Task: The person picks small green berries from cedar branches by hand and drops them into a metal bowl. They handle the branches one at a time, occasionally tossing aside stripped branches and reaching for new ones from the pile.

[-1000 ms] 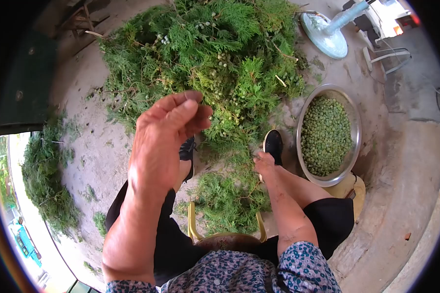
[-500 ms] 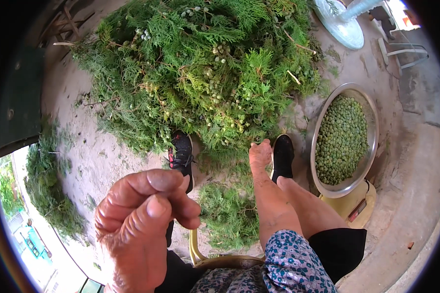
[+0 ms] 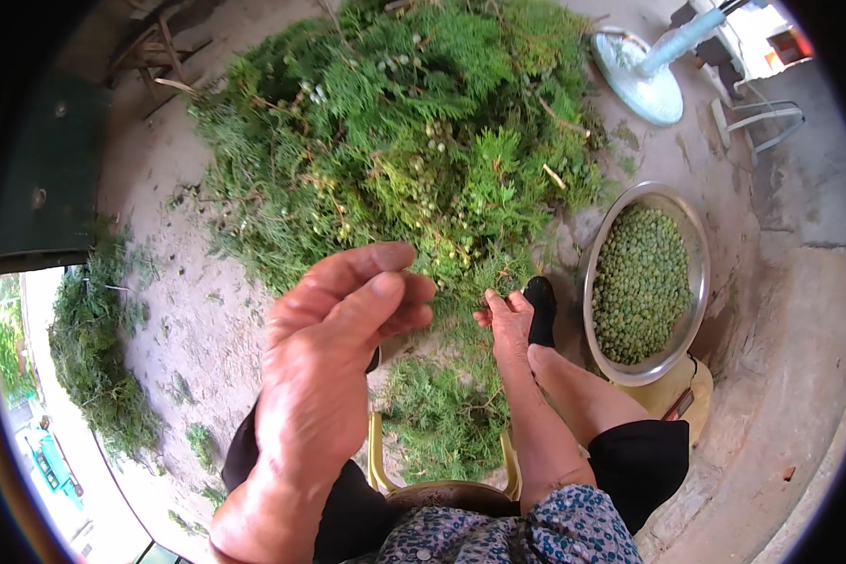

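My left hand (image 3: 343, 310) is large in the foreground, in front of the near edge of a heap of green conifer branches (image 3: 414, 160) dotted with small cones. Its fingers are curled with the thumb laid against the index finger; whatever is between them, if anything, is hidden. Lower and to the right, my right hand (image 3: 508, 320) is at the heap's near edge beside my black shoe (image 3: 540, 310). The thumb and fingers there are bent into a pinch, and what they hold is too small to name.
A metal basin (image 3: 703, 291) full of round green cones stands on a yellow stool (image 3: 700, 404) to the right. More sprigs (image 3: 446, 414) lie between my legs, beside a yellow chair frame (image 3: 376, 456). Cut branches (image 3: 99, 357) line the left. A round pedestal base (image 3: 663, 99) stands at far right.
My left hand has moved forward and to the right, now covering my left shoe. My right hand has shifted slightly nearer, its fingers more visible. The whole view has shifted a little.
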`<move>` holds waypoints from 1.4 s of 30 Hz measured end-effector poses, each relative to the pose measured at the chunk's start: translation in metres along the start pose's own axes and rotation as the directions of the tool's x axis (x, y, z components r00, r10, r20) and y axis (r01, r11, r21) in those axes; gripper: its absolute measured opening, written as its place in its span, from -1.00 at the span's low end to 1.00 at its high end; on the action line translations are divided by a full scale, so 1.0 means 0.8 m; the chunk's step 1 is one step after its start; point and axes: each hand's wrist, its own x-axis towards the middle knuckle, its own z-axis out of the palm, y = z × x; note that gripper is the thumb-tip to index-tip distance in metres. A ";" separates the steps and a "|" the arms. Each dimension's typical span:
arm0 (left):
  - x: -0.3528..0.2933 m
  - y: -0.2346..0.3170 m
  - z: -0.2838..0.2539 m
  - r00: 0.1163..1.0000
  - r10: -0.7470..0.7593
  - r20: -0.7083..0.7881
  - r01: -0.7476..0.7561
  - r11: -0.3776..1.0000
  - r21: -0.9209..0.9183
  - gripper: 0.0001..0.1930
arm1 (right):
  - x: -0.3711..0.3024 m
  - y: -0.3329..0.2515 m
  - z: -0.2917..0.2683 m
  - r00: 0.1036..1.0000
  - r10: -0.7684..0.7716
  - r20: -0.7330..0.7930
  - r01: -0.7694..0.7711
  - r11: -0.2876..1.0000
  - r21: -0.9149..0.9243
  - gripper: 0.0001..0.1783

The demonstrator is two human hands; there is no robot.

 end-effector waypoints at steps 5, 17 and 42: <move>0.014 -0.035 0.001 0.991 0.123 -0.047 -0.116 0.984 0.132 -0.65 | -0.061 -0.115 0.035 0.947 -0.243 0.209 0.235 0.970 0.062 -0.73; -0.007 -0.035 0.027 0.923 0.121 0.366 -0.128 0.992 -0.006 -0.84 | -0.197 -0.244 0.038 0.699 -0.334 0.632 0.634 0.699 -0.331 -0.92; -0.006 -0.060 0.049 0.679 0.455 0.577 -0.729 0.318 0.607 -0.90 | -0.197 -0.280 0.008 0.337 -0.848 0.410 0.934 0.247 -0.258 -0.77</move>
